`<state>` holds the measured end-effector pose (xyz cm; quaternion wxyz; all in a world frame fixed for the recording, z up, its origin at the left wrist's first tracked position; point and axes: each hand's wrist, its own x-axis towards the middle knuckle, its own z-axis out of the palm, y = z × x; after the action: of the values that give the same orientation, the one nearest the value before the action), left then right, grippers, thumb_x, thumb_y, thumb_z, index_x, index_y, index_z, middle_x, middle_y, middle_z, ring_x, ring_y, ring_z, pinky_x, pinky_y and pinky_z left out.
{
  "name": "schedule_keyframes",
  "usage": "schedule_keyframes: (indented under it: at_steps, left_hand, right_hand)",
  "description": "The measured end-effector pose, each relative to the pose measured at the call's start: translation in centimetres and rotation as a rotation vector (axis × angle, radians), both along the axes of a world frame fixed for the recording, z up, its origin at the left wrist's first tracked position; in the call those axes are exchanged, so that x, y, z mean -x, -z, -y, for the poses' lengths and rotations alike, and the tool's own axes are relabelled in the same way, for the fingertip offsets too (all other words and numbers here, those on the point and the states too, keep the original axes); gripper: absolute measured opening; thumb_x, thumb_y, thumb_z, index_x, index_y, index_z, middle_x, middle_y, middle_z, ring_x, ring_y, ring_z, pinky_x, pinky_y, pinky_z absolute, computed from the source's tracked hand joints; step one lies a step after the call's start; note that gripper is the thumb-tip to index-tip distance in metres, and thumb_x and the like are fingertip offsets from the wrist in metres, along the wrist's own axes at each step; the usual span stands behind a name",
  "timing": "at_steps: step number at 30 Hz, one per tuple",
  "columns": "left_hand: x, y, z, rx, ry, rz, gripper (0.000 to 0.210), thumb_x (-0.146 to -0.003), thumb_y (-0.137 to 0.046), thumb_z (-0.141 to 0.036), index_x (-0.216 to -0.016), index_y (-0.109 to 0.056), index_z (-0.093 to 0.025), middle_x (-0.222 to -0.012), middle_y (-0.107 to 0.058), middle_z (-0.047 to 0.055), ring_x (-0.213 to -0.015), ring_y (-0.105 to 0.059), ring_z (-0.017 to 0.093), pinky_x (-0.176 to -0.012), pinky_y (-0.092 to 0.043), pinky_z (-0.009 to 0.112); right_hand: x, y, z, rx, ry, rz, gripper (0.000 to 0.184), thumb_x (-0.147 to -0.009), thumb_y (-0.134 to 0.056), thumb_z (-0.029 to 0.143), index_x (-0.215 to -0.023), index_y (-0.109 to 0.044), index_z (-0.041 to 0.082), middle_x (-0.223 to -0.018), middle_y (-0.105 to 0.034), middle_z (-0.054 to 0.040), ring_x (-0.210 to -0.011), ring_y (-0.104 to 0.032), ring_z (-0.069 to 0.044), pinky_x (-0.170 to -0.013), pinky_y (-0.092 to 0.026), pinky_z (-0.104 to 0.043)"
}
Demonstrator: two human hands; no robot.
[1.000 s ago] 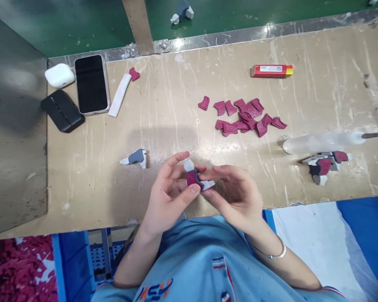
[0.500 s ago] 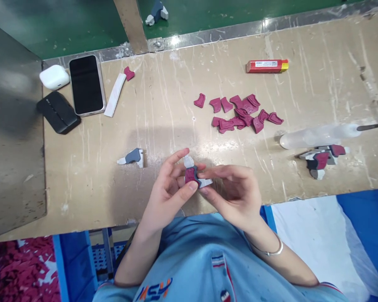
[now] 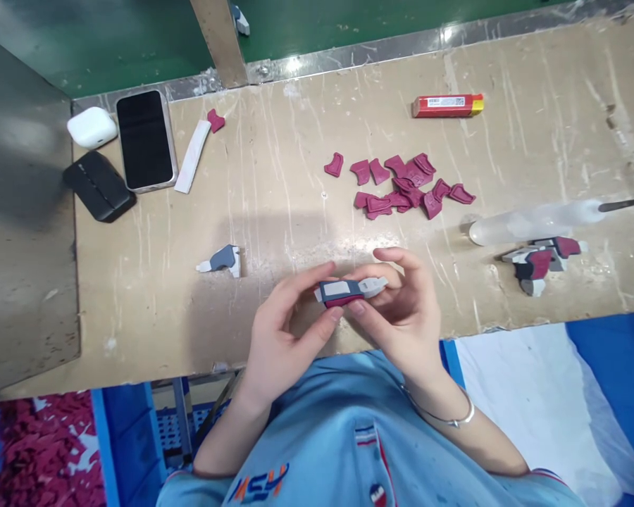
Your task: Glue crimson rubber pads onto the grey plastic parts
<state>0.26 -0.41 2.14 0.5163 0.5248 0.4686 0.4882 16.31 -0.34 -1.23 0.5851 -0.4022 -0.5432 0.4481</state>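
Between the fingertips of both hands is a small grey, white and maroon plastic part (image 3: 343, 289), held just above the table near its front edge. My left hand (image 3: 290, 317) pinches its left end, thumb below and forefinger above. At the other end, my right hand (image 3: 401, 303) grips it with thumb and forefinger. A similar grey-and-white plastic part (image 3: 222, 260) lies to the left. Beyond my hands is a loose pile of maroon plastic pieces (image 3: 401, 190). To the right, several assembled parts (image 3: 539, 265) lie together by a translucent bottle with a dark thin tip (image 3: 533, 222).
A red lighter (image 3: 446, 106) lies at the back. Far left are a phone (image 3: 146, 141), a white case (image 3: 91, 128), a black box (image 3: 100, 187) and a white strip (image 3: 193, 156). Below the table are a bin of maroon pieces (image 3: 47, 451) and a white-lined blue bin (image 3: 533, 408). Green belt (image 3: 349, 24) runs behind.
The part in my hands has turned from upright to lying sideways, its white tip now pointing right. The part on the green surface behind has shifted left, partly behind the post.
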Motion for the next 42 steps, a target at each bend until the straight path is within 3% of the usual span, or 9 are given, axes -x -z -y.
schedule_keyframes:
  at_steps: [7, 13, 19, 25, 29, 32, 35, 37, 42]
  left_hand:
    - [-0.6, -0.1, -0.3, -0.015, -0.090, 0.014, 0.023, -0.083, -0.088, -0.018, -0.103, -0.086, -0.028, -0.102, -0.085, 0.000, -0.097, -0.080, 0.016, -0.092, -0.064, 0.022]
    - [-0.5, -0.1, -0.2, -0.092, -0.110, -0.068, 0.022, -0.085, -0.087, -0.022, -0.106, -0.086, -0.028, -0.103, -0.085, 0.002, -0.095, -0.081, 0.019, -0.089, -0.066, 0.026]
    - [-0.4, -0.4, -0.3, -0.005, -0.032, -0.008, 0.023, -0.087, -0.087, -0.028, -0.109, -0.086, -0.031, -0.108, -0.085, 0.002, -0.100, -0.081, 0.018, -0.090, -0.065, 0.021]
    - [-0.7, -0.2, -0.5, -0.143, -0.100, -0.004, 0.019, -0.090, -0.084, -0.026, -0.108, -0.086, -0.031, -0.103, -0.086, 0.001, -0.095, -0.081, 0.016, -0.087, -0.065, 0.021]
    - [-0.5, 0.1, -1.0, 0.019, -0.055, 0.117, 0.015, -0.090, -0.084, -0.037, -0.103, -0.087, -0.030, -0.103, -0.086, 0.003, -0.086, -0.082, 0.018, -0.073, -0.067, 0.023]
    - [0.1, 0.1, -0.9, 0.088, 0.063, 0.095, 0.026, -0.094, -0.079, -0.042, -0.119, -0.082, -0.032, -0.107, -0.084, 0.004, -0.082, -0.080, 0.016, -0.070, -0.066, 0.024]
    - [0.8, 0.1, -0.4, -0.033, 0.190, -0.039, 0.067, -0.085, -0.086, -0.051, -0.146, -0.064, -0.034, -0.128, -0.076, 0.009, -0.094, -0.079, 0.020, -0.077, -0.067, 0.029]
    - [1.0, 0.2, -0.2, -0.239, 0.161, -0.240, 0.084, -0.076, -0.094, -0.048, -0.149, -0.057, -0.033, -0.140, -0.068, 0.011, -0.112, -0.075, 0.025, -0.088, -0.067, 0.034]
    - [0.7, 0.4, -0.5, -0.651, 0.032, -0.526, 0.036, -0.086, -0.079, -0.006, -0.115, -0.064, -0.021, -0.114, -0.073, 0.006, -0.111, -0.071, 0.018, -0.097, -0.061, 0.031]
  right_hand:
    - [0.4, -0.4, 0.3, -0.054, 0.039, -0.022, 0.037, -0.101, -0.068, 0.023, -0.131, -0.049, 0.034, -0.104, -0.077, -0.0015, -0.094, -0.079, -0.017, -0.082, -0.067, -0.030]
    - [0.3, -0.5, 0.3, -0.067, 0.036, 0.043, 0.034, -0.104, -0.065, 0.033, -0.132, -0.047, 0.033, -0.103, -0.075, -0.0028, -0.093, -0.078, -0.019, -0.075, -0.066, -0.029]
    - [0.7, -0.9, 0.1, -0.162, 0.149, -0.024, 0.031, -0.099, -0.071, 0.018, -0.122, -0.055, 0.031, -0.098, -0.072, 0.0007, -0.088, -0.077, -0.017, -0.083, -0.067, -0.032]
    - [0.7, -0.5, -0.3, -0.168, 0.117, -0.124, 0.033, -0.094, -0.077, 0.017, -0.119, -0.061, 0.030, -0.099, -0.074, 0.0015, -0.090, -0.077, -0.016, -0.079, -0.066, -0.029]
    - [-0.2, -0.4, -0.7, -0.253, 0.094, 0.055, 0.025, -0.092, -0.082, 0.026, -0.115, -0.071, 0.027, -0.098, -0.077, -0.0010, -0.090, -0.075, -0.017, -0.079, -0.064, -0.029]
    - [-0.8, -0.6, -0.9, -0.264, 0.089, 0.125, 0.014, -0.092, -0.081, 0.027, -0.105, -0.076, 0.027, -0.094, -0.079, -0.0017, -0.086, -0.074, -0.018, -0.077, -0.063, -0.030]
    - [-0.7, -0.6, -0.8, -0.135, 0.155, 0.058, 0.012, -0.090, -0.084, 0.033, -0.099, -0.079, 0.028, -0.086, -0.079, -0.0001, -0.078, -0.073, -0.017, -0.068, -0.061, -0.028]
    - [-0.4, -0.5, -0.6, -0.066, 0.178, 0.000, 0.015, -0.088, -0.085, 0.040, -0.095, -0.079, 0.028, -0.082, -0.078, 0.0001, -0.073, -0.073, -0.016, -0.060, -0.058, -0.026]
    - [0.1, -0.6, -0.3, -0.014, 0.137, -0.081, 0.026, -0.086, -0.085, 0.050, -0.087, -0.078, 0.025, -0.073, -0.074, 0.0013, -0.063, -0.068, -0.013, -0.053, -0.055, -0.023]
